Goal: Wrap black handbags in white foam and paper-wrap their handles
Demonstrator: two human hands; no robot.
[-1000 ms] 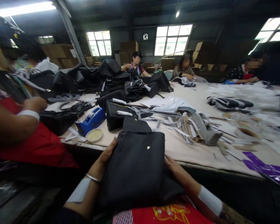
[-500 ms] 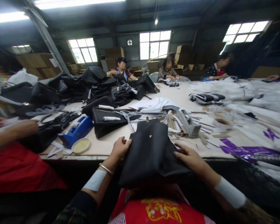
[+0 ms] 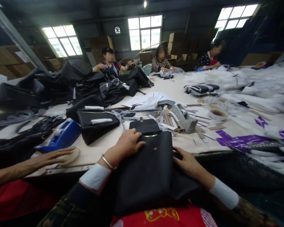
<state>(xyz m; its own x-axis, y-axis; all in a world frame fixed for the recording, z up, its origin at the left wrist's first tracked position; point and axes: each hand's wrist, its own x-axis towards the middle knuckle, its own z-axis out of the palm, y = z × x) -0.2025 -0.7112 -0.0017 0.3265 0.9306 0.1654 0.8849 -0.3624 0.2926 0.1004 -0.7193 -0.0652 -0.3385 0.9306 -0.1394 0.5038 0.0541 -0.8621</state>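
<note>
A black handbag [image 3: 144, 171] lies tilted between my lap and the table edge. Its flap [image 3: 144, 126] is folded back towards the table, and a strip of gold shows along the top opening. A small gold fitting [image 3: 154, 148] sits on its front. My left hand [image 3: 129, 143] grips the bag's top left edge, fingertips over the rim. At its right side my right hand [image 3: 186, 162] holds the soft side panel between thumb and fingers; some of those fingertips are hidden.
Left of the bag are a blue tape dispenser [image 3: 61, 135], a tape roll [image 3: 69, 157] under a co-worker's hand [image 3: 54, 156], and another black bag [image 3: 97, 123]. A grey dispenser [image 3: 186, 118], card strips and purple tape [image 3: 243, 142] lie to the right. Several people sit across the table.
My left hand has moved from the bag's left side up to its top edge. The flap now lies back, baring the opening. The co-worker's hand has reached onto the tape roll.
</note>
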